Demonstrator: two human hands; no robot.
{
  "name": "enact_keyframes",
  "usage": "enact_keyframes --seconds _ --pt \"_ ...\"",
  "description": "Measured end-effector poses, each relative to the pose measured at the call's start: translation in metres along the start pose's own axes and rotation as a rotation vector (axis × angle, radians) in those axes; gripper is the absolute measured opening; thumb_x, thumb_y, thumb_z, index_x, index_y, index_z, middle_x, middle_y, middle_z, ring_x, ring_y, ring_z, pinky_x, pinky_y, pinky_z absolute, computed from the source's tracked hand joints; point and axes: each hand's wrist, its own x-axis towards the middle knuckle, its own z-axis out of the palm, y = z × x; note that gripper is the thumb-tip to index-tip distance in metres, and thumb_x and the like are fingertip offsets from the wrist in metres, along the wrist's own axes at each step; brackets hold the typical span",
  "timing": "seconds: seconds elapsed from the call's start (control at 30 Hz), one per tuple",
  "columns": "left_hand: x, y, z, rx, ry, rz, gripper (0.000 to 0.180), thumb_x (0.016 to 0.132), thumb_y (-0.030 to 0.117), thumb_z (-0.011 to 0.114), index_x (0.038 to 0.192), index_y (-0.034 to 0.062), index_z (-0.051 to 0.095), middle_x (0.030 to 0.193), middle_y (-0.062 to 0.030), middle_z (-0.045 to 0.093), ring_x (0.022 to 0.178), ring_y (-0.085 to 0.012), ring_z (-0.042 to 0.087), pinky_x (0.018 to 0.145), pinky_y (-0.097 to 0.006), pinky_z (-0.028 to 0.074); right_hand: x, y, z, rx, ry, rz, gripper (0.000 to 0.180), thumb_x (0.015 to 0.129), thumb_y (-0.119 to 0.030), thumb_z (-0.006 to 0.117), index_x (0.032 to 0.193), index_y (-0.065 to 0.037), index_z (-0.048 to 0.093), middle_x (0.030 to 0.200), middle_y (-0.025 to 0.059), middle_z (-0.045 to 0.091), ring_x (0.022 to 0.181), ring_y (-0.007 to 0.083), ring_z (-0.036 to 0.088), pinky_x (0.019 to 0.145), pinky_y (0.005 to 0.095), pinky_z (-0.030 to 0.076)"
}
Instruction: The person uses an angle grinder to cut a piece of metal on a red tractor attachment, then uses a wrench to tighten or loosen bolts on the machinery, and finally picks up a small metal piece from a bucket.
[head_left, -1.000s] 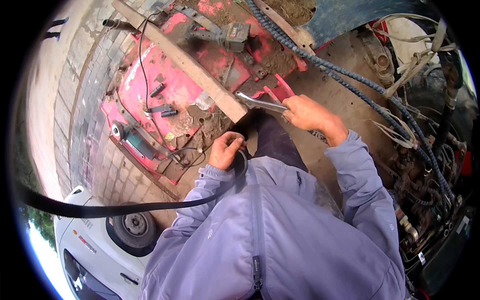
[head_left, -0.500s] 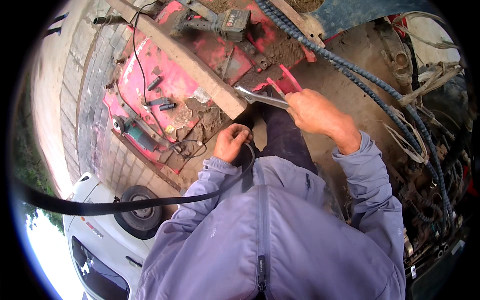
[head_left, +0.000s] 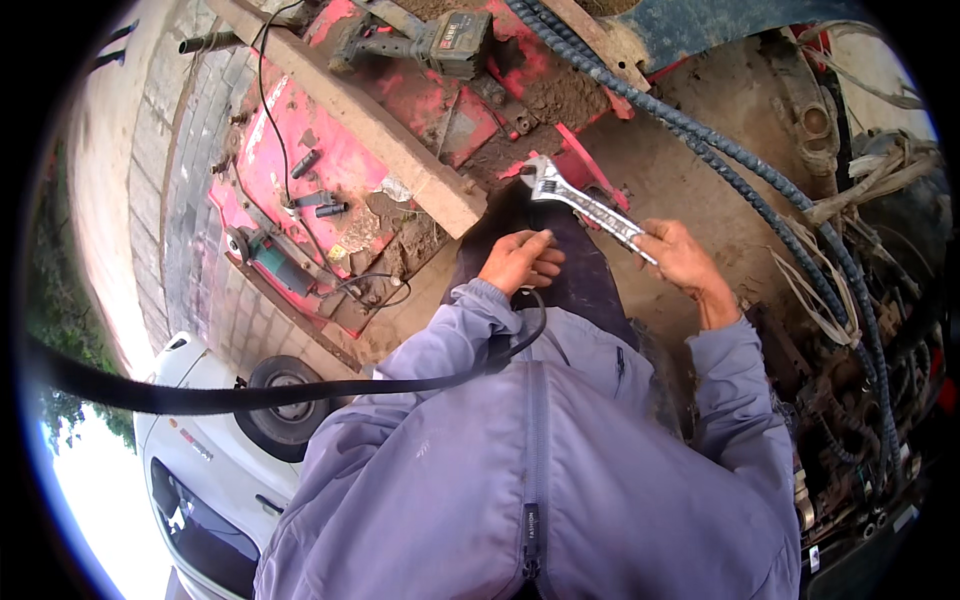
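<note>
My right hand point(head_left: 682, 262) is closed round the handle end of a silver adjustable wrench point(head_left: 598, 213). Its jaw head points up and left, over my dark trouser leg and near a bent red metal piece point(head_left: 578, 160). My left hand point(head_left: 520, 262) is half curled above my lap, just below the near end of a rusty steel beam point(head_left: 430, 185). Those fingers are bent in toward the palm, and whatever they may hold is hidden. A black strap point(head_left: 330, 393) loops from the left edge across my left sleeve, ending close below that hand.
On the dirty red metal panel point(head_left: 345, 160) lie a cordless impact wrench point(head_left: 440, 42), an angle grinder point(head_left: 275, 262) with its cable, and several sockets point(head_left: 330, 210). Thick wrapped hoses point(head_left: 720, 150) run along the right beside greasy machinery. A white vehicle point(head_left: 200, 430) stands lower left.
The wrench has come away from the beam end and moved right and down with my right hand, now showing its face. My left hand has shifted right and slightly up.
</note>
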Motion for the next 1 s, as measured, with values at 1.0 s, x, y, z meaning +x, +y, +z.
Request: enact_keyframes --seconds 1.0 --pt "0.067 -0.122 -0.013 0.284 0.421 0.314 0.019 0.089 0.014 0.061 0.092 -0.0046 0.064 0.076 -0.0064 0.066 0.066 -0.0112 0.057 0.06 -0.028 0.046 0.134 0.033 0.133 0.059 0.067 -0.442 0.037 0.092 -0.035 0.063 0.094 0.002 0.066 0.079 0.007 0.063 0.076 0.015 0.056 0.069 0.0312 0.045"
